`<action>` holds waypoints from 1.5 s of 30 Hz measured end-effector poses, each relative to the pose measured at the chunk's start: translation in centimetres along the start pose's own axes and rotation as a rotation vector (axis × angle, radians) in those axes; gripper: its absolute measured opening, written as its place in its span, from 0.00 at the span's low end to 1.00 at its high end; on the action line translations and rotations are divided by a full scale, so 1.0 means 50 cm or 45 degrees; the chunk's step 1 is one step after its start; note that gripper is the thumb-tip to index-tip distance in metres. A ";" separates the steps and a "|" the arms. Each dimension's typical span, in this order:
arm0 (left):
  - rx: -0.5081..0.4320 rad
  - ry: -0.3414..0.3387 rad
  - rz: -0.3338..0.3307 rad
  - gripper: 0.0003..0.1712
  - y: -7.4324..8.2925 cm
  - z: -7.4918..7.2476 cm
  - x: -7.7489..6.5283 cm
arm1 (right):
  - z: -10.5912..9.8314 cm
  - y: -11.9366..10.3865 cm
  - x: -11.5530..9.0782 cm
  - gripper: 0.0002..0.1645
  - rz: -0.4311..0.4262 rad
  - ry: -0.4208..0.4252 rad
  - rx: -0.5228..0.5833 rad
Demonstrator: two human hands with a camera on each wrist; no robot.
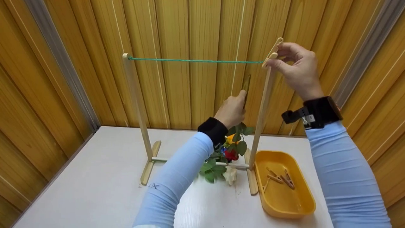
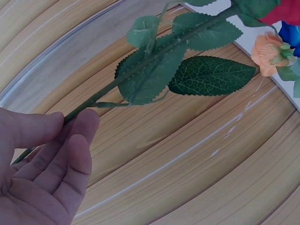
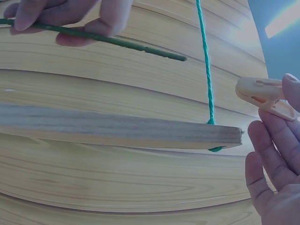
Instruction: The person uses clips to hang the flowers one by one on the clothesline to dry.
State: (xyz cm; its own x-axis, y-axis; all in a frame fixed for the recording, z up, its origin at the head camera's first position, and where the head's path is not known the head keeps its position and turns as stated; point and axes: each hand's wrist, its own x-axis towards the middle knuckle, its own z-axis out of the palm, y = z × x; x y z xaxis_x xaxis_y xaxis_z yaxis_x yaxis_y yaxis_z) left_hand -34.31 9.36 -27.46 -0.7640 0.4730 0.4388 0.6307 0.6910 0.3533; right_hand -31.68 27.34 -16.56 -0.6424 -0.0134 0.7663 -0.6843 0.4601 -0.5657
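My left hand [image 1: 231,109] pinches the green stem [image 2: 104,90] of an artificial flower between thumb and fingers. The flower hangs head-down, with serrated leaves [image 2: 213,75] and a red bloom [image 1: 231,154] below. The bare stem end points up, under the green string [image 1: 196,60] and apart from it. My right hand [image 1: 300,68] pinches a pale clothespin [image 3: 262,91] between thumb and fingertips, close to the top of the right wooden post [image 1: 263,104]. In the right wrist view the clothespin is apart from the string and the post end.
A yellow tray [image 1: 308,202] with several clothespins [image 1: 275,179] stands right of the wooden frame. A white flower [image 1: 230,175] and other blooms lie around the frame's lower bar [image 1: 159,159] on the white table [image 1: 79,186]. Wood-patterned panels [image 1: 202,28] rise behind.
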 end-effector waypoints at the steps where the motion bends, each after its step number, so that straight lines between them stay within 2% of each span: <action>1: -0.007 -0.010 -0.011 0.21 0.003 0.001 0.005 | 0.000 0.000 0.005 0.21 0.012 -0.001 -0.008; 8: -0.079 -0.052 -0.058 0.29 0.020 0.015 0.030 | -0.007 0.012 0.028 0.19 0.141 0.009 0.083; 13: -0.071 -0.030 -0.046 0.24 0.019 0.020 0.041 | -0.011 0.019 0.034 0.16 0.194 0.053 0.159; 18: -0.088 -0.003 -0.037 0.22 0.018 0.018 0.053 | -0.007 0.018 0.041 0.16 0.220 0.068 0.119; 26: -0.149 0.024 -0.069 0.21 0.019 0.017 0.066 | 0.011 0.026 0.046 0.17 0.297 0.031 0.103; 34: -0.220 0.062 -0.072 0.17 0.017 0.021 0.068 | 0.029 0.041 0.047 0.17 0.362 0.016 -0.006; 45: -0.232 0.089 -0.065 0.18 0.018 0.012 0.090 | 0.033 0.044 0.060 0.18 0.373 0.062 -0.025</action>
State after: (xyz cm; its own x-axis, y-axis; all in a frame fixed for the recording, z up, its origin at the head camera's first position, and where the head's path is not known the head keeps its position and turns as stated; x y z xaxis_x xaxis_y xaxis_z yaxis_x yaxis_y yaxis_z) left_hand -37.27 12.43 -25.69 -0.7885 0.3960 0.4706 0.6102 0.5996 0.5179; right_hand -35.68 26.86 -15.98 -0.7940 0.1649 0.5851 -0.4651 0.4551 -0.7594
